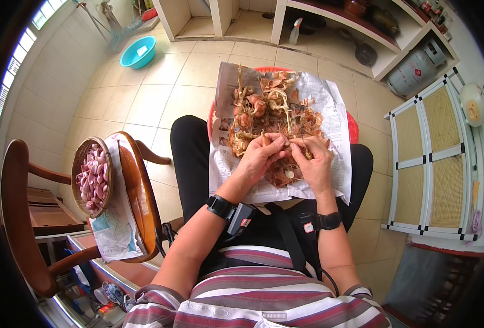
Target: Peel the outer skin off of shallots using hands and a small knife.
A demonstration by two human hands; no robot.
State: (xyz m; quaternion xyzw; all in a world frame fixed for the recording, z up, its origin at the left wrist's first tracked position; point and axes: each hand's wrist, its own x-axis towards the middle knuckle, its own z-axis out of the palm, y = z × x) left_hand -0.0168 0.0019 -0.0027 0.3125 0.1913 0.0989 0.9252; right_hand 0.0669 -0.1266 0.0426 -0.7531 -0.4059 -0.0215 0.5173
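Observation:
Over my lap, my left hand (264, 153) and my right hand (312, 158) meet at the fingertips, pinching a small shallot (288, 143) that the fingers mostly cover. A brown, pointed dry piece sticks up by the left thumb, and another brown piece shows under the right fingers. Beneath both hands, newspaper (332, 123) carries loose papery skins (283, 174). Unpeeled shallots (256, 105) with dried stalks lie in a heap beyond the left hand. The paper rests on a red plastic basin (352, 129), whose rim shows at the sides and back.
Left of me, a wooden armchair (143, 197) holds a wicker basket (109, 180) of peeled pink shallots (92, 176) on paper. A turquoise basin (139, 53) sits on the tiled floor. Farther off are a gas cylinder (416, 69), a spray bottle (295, 33) and a white-framed cabinet (426, 156).

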